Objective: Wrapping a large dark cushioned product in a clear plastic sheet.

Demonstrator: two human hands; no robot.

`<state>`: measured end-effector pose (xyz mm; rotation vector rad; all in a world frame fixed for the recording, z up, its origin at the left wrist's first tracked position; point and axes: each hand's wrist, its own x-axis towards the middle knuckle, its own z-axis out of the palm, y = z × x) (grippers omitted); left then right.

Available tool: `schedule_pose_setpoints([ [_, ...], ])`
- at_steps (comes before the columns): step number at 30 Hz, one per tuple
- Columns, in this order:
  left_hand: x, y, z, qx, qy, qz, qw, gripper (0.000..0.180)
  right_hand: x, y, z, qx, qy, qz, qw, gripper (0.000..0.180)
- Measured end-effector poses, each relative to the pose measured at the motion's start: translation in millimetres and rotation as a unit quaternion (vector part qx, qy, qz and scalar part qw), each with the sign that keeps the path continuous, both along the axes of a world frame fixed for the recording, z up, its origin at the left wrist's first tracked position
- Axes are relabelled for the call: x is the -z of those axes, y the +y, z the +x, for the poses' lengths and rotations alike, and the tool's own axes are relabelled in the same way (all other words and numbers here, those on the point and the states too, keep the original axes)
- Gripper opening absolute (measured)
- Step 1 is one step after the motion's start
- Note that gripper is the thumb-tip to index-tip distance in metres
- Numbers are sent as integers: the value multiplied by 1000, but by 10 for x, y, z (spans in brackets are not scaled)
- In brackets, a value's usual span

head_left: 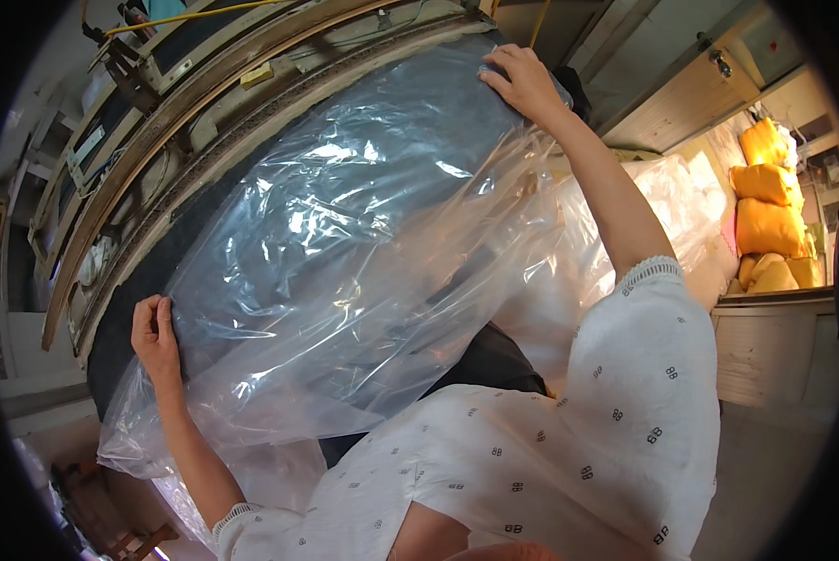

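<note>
Clear, glossy plastic film [335, 210] fills the middle of the head view, the one view I have, spread slantwise from the near left to the far right. Bright streaks of light run along its creases, and a dark layer [120, 313] shows beneath and along its left side. Bare forearms reach out from a white short-sleeved shirt [494, 458] with small dark motifs, which takes up the near part of the scene.

On the left, I see the left hand [157, 337] at the film's left edge, fingers curled and thumb close to them; I cannot tell whether the film is pinched between them. Farther off and to the right, the right hand [522, 82] lies at the film's far end, palm down, fingers bent and loosely parted, with a gap between thumb and forefinger.

Beyond the film, a long curved frame [120, 220] of rails arcs from the near left to the far middle, with a small yellow block [258, 75] on it and a yellow cord [200, 16] above. To the right of the film, I find more crumpled, pale plastic [676, 201]. Past that, orange-yellow bundles [770, 224] are stacked in bright light, near a wooden panel [676, 103] with a metal fitting.
</note>
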<state>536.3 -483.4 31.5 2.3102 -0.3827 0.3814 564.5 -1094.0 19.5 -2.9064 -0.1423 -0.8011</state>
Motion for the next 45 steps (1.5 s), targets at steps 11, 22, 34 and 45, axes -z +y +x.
schedule_pose_setpoints([
  [11, 19, 97, -27, -16, 21, -72, 997, 9, 87, 241, 174, -29, 80, 56, 995, 51],
  [22, -340, 2064, -1336, -183, -24, 86, 979, 5, -99, 1802, -542, -203, 146, -27, 968, 58],
  [34, -351, 1315, -2257, -278, -120, 172, 937, 13, -19, 1837, 269, -244, -22, 23, 969, 28],
  [45, 111, 1224, -2263, -483, 79, -260, 832, 21, 73, 1401, 1213, -277, 244, 318, 873, 11],
])
